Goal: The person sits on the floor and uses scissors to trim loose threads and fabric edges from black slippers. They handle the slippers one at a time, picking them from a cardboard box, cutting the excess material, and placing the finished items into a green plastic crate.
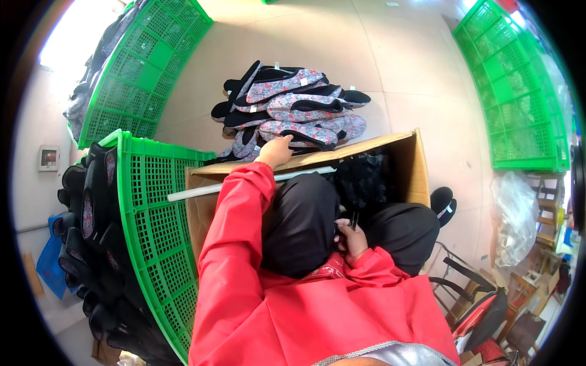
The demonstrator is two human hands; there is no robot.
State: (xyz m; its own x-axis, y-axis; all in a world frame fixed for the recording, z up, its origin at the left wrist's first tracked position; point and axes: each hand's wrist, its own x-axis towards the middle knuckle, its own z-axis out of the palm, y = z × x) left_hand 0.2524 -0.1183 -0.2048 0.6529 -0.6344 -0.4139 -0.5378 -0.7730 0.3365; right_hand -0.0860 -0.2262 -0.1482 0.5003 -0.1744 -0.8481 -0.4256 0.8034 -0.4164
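Your left hand (276, 150) reaches over the cardboard box (366, 149), fingers closing on a floral slipper (305, 132) in the floor pile. Your right hand (352, 236) grips small black scissors (353, 219) at your lap.

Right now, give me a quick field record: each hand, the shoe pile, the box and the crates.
left hand: stretched forward, on a floral shoe at the pile's near edge
right hand: at the lap, holding a small dark tool
shoe pile: floral slip-ons with black trim, on the floor
cardboard box: open, between knees and pile
white rod: lying across the box
green crate: at the person's left, dark shoes beside it
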